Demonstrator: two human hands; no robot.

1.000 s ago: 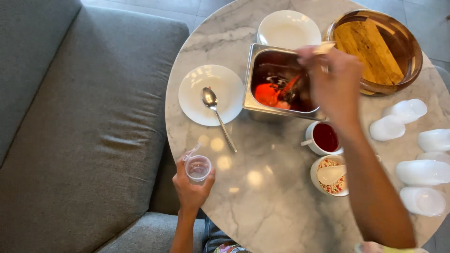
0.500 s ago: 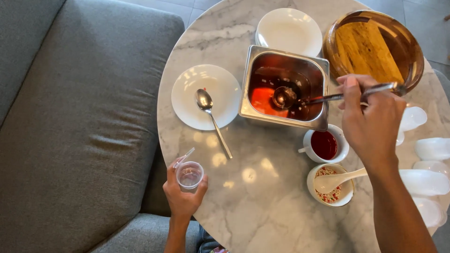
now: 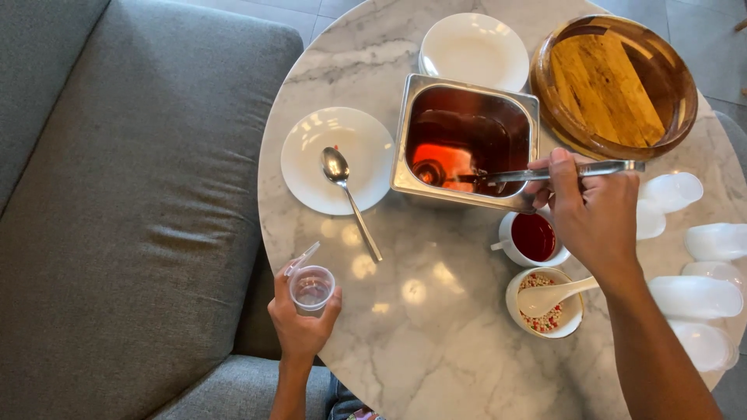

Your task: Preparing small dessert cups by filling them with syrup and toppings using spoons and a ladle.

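Your right hand (image 3: 595, 214) has its fingers (image 3: 557, 165) closed around the handle of a metal ladle (image 3: 545, 173); the handle runs level over the near right corner of the steel pan (image 3: 465, 141), and the bowl end sits down in the dark red liquid, just beside a bright orange patch on the pan floor. Your left hand (image 3: 302, 323) is at the tabletop (image 3: 420, 327) edge nearest you, fingers wrapped round a small clear cup (image 3: 312, 288) held upright; its hinged lid stands open at the upper left of the rim, and whether anything is in it you cannot tell from here.

Just under your right hand stands a white cup of red sauce (image 3: 534, 237), and nearer you a white bowl of chopped bits (image 3: 546, 311) with a white spoon (image 3: 554, 296) resting in it — handle pointing right, beneath your wrist. Left of the pan lies a white plate (image 3: 311, 159) with a metal spoon (image 3: 348, 198) across it, the handle running off the plate onto the marble toward you. Beyond the pan is an empty white bowl (image 3: 476, 48); to the right of that, a round wooden bowl (image 3: 615, 82) touching the far right of the tabletop. A cluster of clear containers (image 3: 696, 295) lines the right edge. A grey sofa (image 3: 117, 202) fills the left — its cushion reaches under the tabletop's rim.
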